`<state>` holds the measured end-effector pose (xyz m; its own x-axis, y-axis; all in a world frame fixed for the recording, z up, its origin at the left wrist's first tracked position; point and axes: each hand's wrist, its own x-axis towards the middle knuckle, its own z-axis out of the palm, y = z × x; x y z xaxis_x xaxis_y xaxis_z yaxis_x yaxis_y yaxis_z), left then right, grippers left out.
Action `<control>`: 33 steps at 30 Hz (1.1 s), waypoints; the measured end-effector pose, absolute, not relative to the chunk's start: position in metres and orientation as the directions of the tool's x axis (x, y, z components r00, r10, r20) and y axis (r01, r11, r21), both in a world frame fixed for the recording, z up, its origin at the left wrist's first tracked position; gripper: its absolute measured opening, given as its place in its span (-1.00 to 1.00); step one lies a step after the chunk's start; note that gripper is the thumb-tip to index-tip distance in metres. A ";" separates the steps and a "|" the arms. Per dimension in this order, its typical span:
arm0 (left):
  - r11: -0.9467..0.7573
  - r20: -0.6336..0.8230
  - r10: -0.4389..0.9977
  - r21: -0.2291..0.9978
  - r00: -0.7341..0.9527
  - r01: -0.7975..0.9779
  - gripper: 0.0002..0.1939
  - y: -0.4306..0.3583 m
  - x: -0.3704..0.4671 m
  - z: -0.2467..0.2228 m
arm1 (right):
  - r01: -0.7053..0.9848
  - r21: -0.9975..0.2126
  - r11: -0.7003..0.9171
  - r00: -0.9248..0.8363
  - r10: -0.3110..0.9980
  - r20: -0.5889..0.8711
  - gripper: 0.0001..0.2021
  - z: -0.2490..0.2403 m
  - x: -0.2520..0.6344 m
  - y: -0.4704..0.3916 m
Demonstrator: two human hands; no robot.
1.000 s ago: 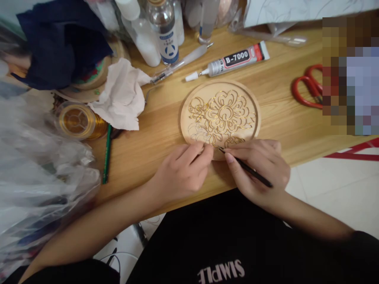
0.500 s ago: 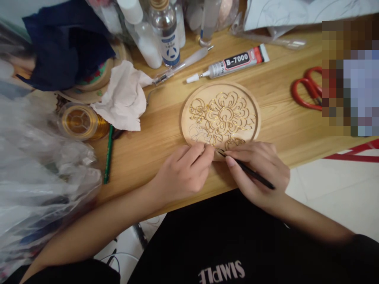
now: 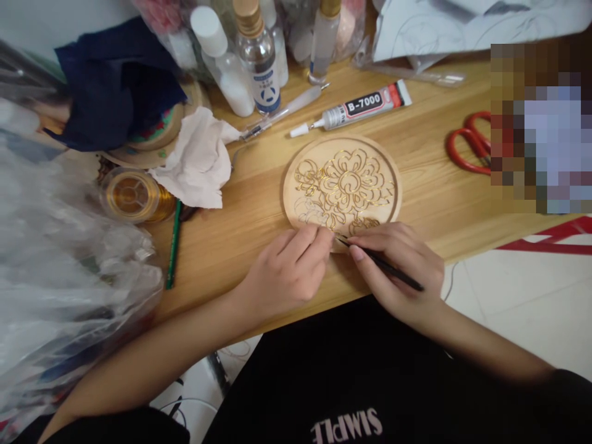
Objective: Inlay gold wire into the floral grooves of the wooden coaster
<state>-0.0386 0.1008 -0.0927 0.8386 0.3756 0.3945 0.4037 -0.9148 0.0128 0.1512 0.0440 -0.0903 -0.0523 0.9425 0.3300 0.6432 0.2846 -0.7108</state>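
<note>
A round wooden plate (image 3: 296, 163) with a raised rim lies on the table. Gold wire (image 3: 350, 183) forms a large flower and leaves on its face, while part of the pattern at the lower left shows only drawn lines. At the plate's near edge my left hand (image 3: 296, 262) is closed in a pinch; whatever its fingertips hold is hidden. My right hand (image 3: 400, 262) grips slim black tweezers (image 3: 388, 266) like a pen. Their tips point left, close beside my left fingertips, over the near rim.
A B-7000 glue tube (image 3: 365, 105) lies beyond the plate, near a clear-handled tool (image 3: 287, 111) and several bottles (image 3: 261, 68). Red scissors (image 3: 467, 145) are at right. Leftward are crumpled tissue (image 3: 197, 163), a gold wire spool (image 3: 134, 196), a green pencil (image 3: 173, 246) and plastic bags (image 3: 69, 246).
The view has shifted slightly, so the table items appear a little lower. Both hands keep nearly the same pose at the plate's near edge, with the tweezers still in my right hand.
</note>
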 end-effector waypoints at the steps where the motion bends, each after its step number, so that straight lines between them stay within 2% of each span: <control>1: -0.913 0.391 0.378 0.010 0.839 0.407 -0.84 0.100 -0.039 -0.093 | 0.643 -0.709 0.290 -0.055 0.941 0.335 -0.82 -0.091 0.151 0.044; 15: -0.904 0.319 0.390 -0.045 0.864 0.425 -0.82 0.095 -0.038 -0.088 | 0.652 -0.682 0.332 -0.058 0.918 0.392 -0.83 -0.097 0.151 0.042; 25: -0.901 0.329 0.389 -0.062 0.861 0.430 -0.82 0.095 -0.038 -0.088 | 0.645 -0.680 0.348 -0.060 0.911 0.409 -0.84 -0.100 0.150 0.042; 33: -0.902 0.326 0.398 -0.033 0.858 0.431 -0.79 0.095 -0.038 -0.089 | 0.567 -0.773 0.284 0.020 0.934 0.357 -0.81 -0.095 0.151 0.039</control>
